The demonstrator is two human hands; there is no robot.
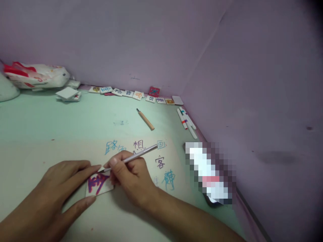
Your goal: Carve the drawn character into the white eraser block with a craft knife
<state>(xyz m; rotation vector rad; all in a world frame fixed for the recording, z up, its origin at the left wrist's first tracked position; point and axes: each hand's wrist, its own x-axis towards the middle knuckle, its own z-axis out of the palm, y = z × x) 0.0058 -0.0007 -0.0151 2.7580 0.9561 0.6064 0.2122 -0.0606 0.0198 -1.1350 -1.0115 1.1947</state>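
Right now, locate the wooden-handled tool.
In the head view, the wooden-handled tool lies just left of centre, between the tile row and written characters, left of the white markers.

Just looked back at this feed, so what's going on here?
The person's left hand steadies a white tile bearing a purple and red character. The right hand holds a slim silver tool, its dark tip at the tile's upper part; whether it touches is hard to tell. Beyond the hands, a wooden-handled tool lies on the table, a row of tiles runs along the wall, and white pens lie at the right.
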